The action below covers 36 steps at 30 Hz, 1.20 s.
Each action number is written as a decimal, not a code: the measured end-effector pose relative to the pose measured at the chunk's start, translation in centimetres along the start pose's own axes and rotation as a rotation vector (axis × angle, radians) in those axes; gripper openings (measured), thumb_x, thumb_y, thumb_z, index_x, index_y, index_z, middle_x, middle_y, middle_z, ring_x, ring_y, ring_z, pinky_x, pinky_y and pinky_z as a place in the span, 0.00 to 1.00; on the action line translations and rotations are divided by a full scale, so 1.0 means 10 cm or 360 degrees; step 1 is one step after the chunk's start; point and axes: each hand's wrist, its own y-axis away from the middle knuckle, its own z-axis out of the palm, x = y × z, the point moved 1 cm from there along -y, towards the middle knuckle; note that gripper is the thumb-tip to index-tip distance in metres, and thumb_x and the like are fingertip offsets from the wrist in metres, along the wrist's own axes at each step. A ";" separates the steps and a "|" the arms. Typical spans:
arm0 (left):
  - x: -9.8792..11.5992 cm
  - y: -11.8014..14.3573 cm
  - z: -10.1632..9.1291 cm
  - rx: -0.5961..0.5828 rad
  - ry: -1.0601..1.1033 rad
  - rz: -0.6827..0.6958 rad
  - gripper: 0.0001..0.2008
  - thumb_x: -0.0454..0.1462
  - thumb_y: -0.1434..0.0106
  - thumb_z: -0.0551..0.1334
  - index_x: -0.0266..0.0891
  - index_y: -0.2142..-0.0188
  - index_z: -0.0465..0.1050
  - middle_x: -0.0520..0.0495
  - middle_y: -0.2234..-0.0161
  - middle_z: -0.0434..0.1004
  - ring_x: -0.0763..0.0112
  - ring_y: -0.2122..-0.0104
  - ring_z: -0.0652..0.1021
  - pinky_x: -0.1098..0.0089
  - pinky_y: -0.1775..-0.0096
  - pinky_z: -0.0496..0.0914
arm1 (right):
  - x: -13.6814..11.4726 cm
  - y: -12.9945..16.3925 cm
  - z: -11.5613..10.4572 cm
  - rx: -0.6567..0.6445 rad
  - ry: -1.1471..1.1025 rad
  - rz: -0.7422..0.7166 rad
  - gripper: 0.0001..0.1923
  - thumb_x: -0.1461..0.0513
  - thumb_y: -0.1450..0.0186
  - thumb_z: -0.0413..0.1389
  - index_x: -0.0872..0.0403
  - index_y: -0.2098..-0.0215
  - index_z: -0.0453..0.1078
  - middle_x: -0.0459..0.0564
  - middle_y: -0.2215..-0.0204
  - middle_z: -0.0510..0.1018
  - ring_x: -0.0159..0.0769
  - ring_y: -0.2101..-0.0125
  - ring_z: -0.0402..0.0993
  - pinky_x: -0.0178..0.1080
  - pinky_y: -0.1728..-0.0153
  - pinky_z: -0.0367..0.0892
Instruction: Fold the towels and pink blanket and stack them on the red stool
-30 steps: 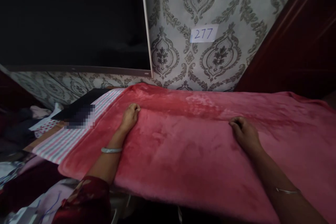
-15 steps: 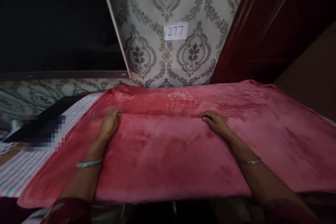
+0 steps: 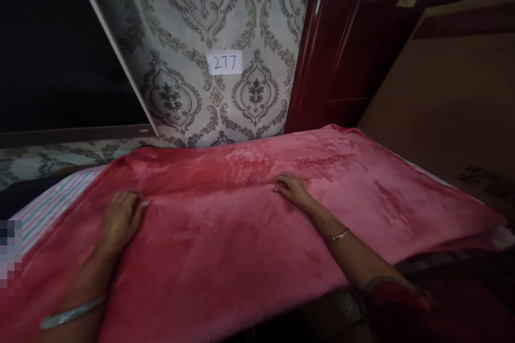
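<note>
A pink-red plush blanket (image 3: 225, 236) lies spread over the surface in front of me, with a shallow straight ridge running across it between my hands. At the ridge's left end, my left hand (image 3: 123, 220) rests with bent fingers closed on the blanket; its fingertips are partly hidden in the pile. My right hand (image 3: 293, 190) pinches the ridge at its other end, thumb and fingers curled into the plush. Each wrist wears a silvery bangle.
Striped cloth (image 3: 60, 198) shows beyond the blanket's left edge. Behind stand a dark screen (image 3: 64, 53) and a patterned wall with a paper label (image 3: 225, 62) reading 277. A dark red glossy panel (image 3: 322, 53) and a large brown carton (image 3: 450, 96) border the right side.
My view has turned to the right, so the wall label and blanket sit further left. My left hand has come slightly nearer and its thumb now shows. The right hand keeps its hold on the ridge.
</note>
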 end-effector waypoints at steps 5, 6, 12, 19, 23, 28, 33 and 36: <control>0.05 0.01 0.05 0.0079 -0.0143 -0.0067 0.14 0.50 0.35 0.48 0.46 0.72 0.59 0.41 0.70 0.72 0.53 0.64 0.74 0.56 0.60 0.71 | -0.06 -0.01 -0.02 0.0171 0.0097 -0.0007 0.04 0.64 0.34 0.54 0.52 0.68 0.68 0.52 0.68 0.75 0.41 0.65 0.70 0.42 0.61 0.65; 0.07 0.02 0.06 0.0113 -0.0168 -0.0077 0.14 0.49 0.34 0.48 0.46 0.72 0.59 0.41 0.70 0.72 0.53 0.64 0.74 0.56 0.60 0.71 | -0.08 0.00 -0.03 0.0220 0.0119 -0.0007 0.05 0.63 0.33 0.53 0.52 0.68 0.67 0.53 0.68 0.75 0.42 0.65 0.69 0.42 0.61 0.65; 0.18 0.08 -0.09 0.0339 -0.0266 0.0075 0.17 0.48 0.31 0.50 0.43 0.72 0.64 0.43 0.73 0.72 0.56 0.69 0.75 0.62 0.66 0.67 | -0.30 0.09 -0.26 0.0543 0.0246 -0.0182 0.11 0.57 0.27 0.46 0.50 0.66 0.65 0.53 0.68 0.74 0.43 0.65 0.70 0.43 0.62 0.67; 0.54 0.45 -0.60 0.0497 -0.0366 0.0668 0.17 0.43 0.27 0.53 0.43 0.73 0.67 0.49 0.76 0.71 0.65 0.74 0.74 0.66 0.68 0.65 | -0.36 0.70 -0.60 0.0619 0.0307 -0.0362 0.15 0.54 0.25 0.44 0.49 0.62 0.68 0.51 0.69 0.76 0.41 0.69 0.74 0.42 0.67 0.72; 0.78 0.86 -0.59 0.0303 -0.0261 0.0707 0.15 0.41 0.28 0.54 0.42 0.72 0.69 0.48 0.74 0.73 0.65 0.72 0.74 0.65 0.67 0.67 | -0.23 1.15 -0.58 0.0524 0.0293 -0.0148 0.16 0.51 0.27 0.45 0.47 0.60 0.71 0.53 0.67 0.78 0.45 0.66 0.78 0.46 0.64 0.75; 0.95 1.19 -0.53 -0.0089 -0.0124 0.0570 0.14 0.37 0.27 0.51 0.41 0.65 0.72 0.47 0.70 0.74 0.64 0.69 0.74 0.63 0.65 0.68 | -0.11 1.36 -0.49 0.0349 0.0201 -0.0071 0.18 0.50 0.29 0.47 0.48 0.59 0.74 0.54 0.64 0.80 0.47 0.63 0.79 0.50 0.60 0.76; 0.89 1.21 -0.72 -0.0428 -0.0153 0.0401 0.12 0.40 0.28 0.53 0.39 0.65 0.72 0.43 0.65 0.75 0.59 0.63 0.73 0.59 0.59 0.66 | -0.10 1.36 -0.54 0.0222 0.0196 -0.0008 0.18 0.48 0.33 0.50 0.50 0.59 0.75 0.53 0.65 0.80 0.47 0.63 0.78 0.48 0.61 0.75; 0.74 1.21 -0.80 -0.0539 -0.0107 0.0317 0.12 0.42 0.30 0.56 0.39 0.66 0.71 0.42 0.64 0.75 0.58 0.60 0.73 0.58 0.58 0.65 | -0.13 1.37 -0.57 0.0206 0.0194 0.0024 0.18 0.47 0.34 0.50 0.50 0.62 0.74 0.53 0.66 0.79 0.47 0.63 0.78 0.48 0.61 0.75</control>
